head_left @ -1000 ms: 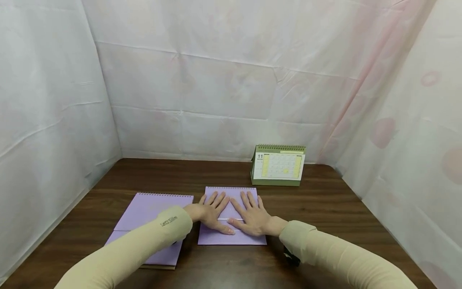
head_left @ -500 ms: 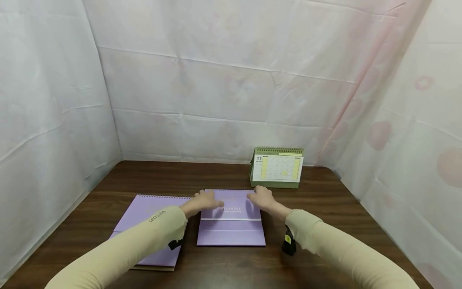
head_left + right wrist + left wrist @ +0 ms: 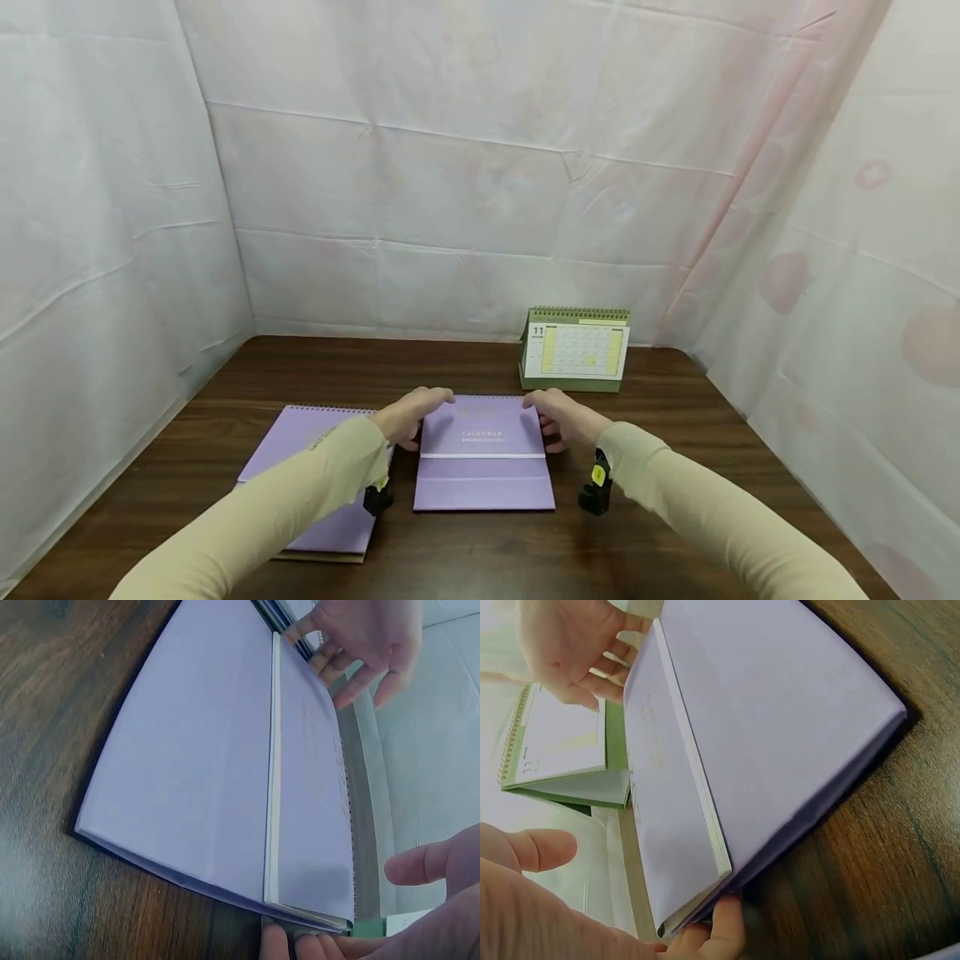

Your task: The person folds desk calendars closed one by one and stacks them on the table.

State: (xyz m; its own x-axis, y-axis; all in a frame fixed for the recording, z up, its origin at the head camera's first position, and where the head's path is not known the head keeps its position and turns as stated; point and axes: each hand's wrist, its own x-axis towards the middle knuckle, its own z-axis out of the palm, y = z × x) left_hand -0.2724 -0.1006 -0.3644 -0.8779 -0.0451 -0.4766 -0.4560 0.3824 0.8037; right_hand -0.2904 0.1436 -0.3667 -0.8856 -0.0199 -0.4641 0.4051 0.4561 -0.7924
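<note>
A lilac desk calendar point(image 3: 483, 487) lies flat on the table in front of me, with gold lettering, a spiral binding along its far edge and a white strip of page edges across the middle. At its left side is my left hand point(image 3: 411, 417); in the left wrist view its fingers point(image 3: 727, 926) touch the calendar's edge while the thumb point(image 3: 547, 849) stands off the cover. My right hand point(image 3: 566, 417) mirrors this on the right side, fingers point(image 3: 274, 943) low along the edge and thumb point(image 3: 420, 864) raised apart.
Another lilac calendar point(image 3: 330, 533) lies to the left, partly covered by my left sleeve. Behind, to the right, a green desk calendar point(image 3: 573, 350) stands upright showing a month page. Pale cloth hangs point(image 3: 450, 167) around the dark wooden table point(image 3: 337, 367).
Both hands lay spread flat on the middle calendar's cover a second ago. They have since lifted and parted outward to its left and right sides, uncovering the lettering.
</note>
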